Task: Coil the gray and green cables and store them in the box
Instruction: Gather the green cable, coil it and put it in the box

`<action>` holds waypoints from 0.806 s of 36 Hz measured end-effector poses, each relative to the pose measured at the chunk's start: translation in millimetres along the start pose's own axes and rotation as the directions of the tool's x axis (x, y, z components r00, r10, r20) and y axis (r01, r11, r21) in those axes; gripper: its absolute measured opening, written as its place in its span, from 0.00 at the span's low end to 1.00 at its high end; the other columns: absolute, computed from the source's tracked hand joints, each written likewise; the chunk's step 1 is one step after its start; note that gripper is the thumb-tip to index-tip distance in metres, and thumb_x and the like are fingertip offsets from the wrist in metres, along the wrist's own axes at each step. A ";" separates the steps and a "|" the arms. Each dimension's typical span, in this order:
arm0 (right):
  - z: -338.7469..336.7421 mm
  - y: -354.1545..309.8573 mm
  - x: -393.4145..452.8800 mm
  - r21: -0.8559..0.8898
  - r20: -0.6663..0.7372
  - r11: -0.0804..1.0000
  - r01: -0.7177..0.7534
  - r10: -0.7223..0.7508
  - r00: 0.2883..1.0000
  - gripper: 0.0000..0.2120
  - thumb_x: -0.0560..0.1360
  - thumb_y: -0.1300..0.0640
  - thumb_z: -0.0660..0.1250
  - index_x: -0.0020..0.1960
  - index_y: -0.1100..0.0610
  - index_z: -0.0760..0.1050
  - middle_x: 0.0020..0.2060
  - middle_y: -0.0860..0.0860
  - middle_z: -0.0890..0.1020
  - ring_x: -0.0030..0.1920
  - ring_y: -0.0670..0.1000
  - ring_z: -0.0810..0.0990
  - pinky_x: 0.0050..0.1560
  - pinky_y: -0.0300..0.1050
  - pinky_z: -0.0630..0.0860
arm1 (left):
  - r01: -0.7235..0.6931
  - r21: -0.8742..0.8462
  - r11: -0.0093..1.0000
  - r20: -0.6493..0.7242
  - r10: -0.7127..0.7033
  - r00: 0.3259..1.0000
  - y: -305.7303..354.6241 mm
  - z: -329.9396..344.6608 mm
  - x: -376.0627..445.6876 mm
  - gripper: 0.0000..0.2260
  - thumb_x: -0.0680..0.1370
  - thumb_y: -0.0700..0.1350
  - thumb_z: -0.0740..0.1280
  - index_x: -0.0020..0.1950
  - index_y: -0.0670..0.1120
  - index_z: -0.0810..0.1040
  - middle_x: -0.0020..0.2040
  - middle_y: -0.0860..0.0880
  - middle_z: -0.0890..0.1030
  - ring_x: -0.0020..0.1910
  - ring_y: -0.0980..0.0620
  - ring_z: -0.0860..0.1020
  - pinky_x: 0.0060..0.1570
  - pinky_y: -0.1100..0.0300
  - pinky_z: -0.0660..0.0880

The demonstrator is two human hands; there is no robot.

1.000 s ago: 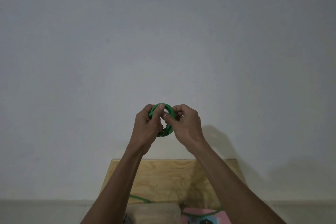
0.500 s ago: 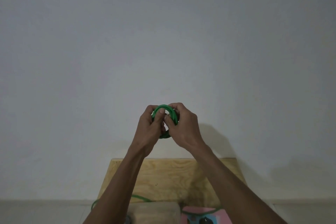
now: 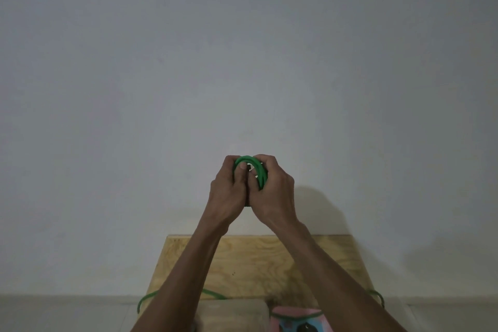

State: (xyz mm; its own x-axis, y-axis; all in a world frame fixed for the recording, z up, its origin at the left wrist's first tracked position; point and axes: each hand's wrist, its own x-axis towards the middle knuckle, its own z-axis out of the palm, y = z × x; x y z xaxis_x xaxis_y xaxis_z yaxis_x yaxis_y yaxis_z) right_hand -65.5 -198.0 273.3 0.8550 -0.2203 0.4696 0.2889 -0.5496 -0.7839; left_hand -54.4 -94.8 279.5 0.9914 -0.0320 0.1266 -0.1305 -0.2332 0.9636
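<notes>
A small coil of green cable is held up in front of the wall, well above the table. My left hand grips its left side with fingers curled round it. My right hand grips its right side, and the two hands press together. Most of the coil is hidden inside the hands. Loose green cable loops hang by the table's left edge, and another bit of green cable shows at the right. No gray cable is visible.
A light wooden table stands against the pale wall below my arms. A translucent box sits at the bottom edge, with a pink object beside it on the right.
My hands have closed together over the green coil, hiding more of it. The loose cable loop at the table's left edge has swung out into view.
</notes>
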 end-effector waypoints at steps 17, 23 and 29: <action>12.9 8.4 -4.2 -0.021 -0.069 1.000 -0.003 0.002 0.998 0.11 0.77 0.62 0.68 0.58 0.57 0.82 0.43 0.53 0.85 0.43 0.52 0.82 0.45 0.46 0.78 | -0.034 0.166 0.986 0.021 0.031 0.999 -12.4 0.9 -5.4 0.11 0.86 0.53 0.51 0.56 0.50 0.70 0.43 0.44 0.82 0.40 0.45 0.82 0.39 0.49 0.83; 20.2 16.9 -9.3 -0.176 -0.025 0.980 0.094 -0.100 0.995 0.16 0.78 0.62 0.67 0.66 0.58 0.78 0.52 0.55 0.84 0.51 0.55 0.82 0.49 0.39 0.71 | 0.062 0.103 0.993 0.026 -0.065 0.998 -26.1 -2.4 -8.5 0.11 0.86 0.53 0.52 0.55 0.50 0.71 0.43 0.40 0.82 0.41 0.44 0.83 0.43 0.46 0.84; 33.6 23.8 -11.7 -0.188 -0.082 0.979 0.081 -0.097 0.992 0.04 0.77 0.62 0.68 0.51 0.59 0.80 0.43 0.53 0.83 0.42 0.55 0.81 0.39 0.44 0.73 | 0.096 0.063 0.993 0.028 -0.098 0.995 -34.4 -5.7 -7.6 0.14 0.85 0.55 0.50 0.54 0.50 0.71 0.39 0.43 0.82 0.40 0.44 0.82 0.48 0.39 0.82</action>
State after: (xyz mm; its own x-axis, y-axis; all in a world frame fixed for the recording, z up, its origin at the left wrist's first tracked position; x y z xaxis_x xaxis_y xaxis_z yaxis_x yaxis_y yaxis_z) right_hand -54.2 -181.5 235.5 0.7846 -0.2310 0.5754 0.2706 -0.7073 -0.6530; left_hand -57.4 -80.9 246.7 0.9990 -0.0366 0.0248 -0.0346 -0.2955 0.9547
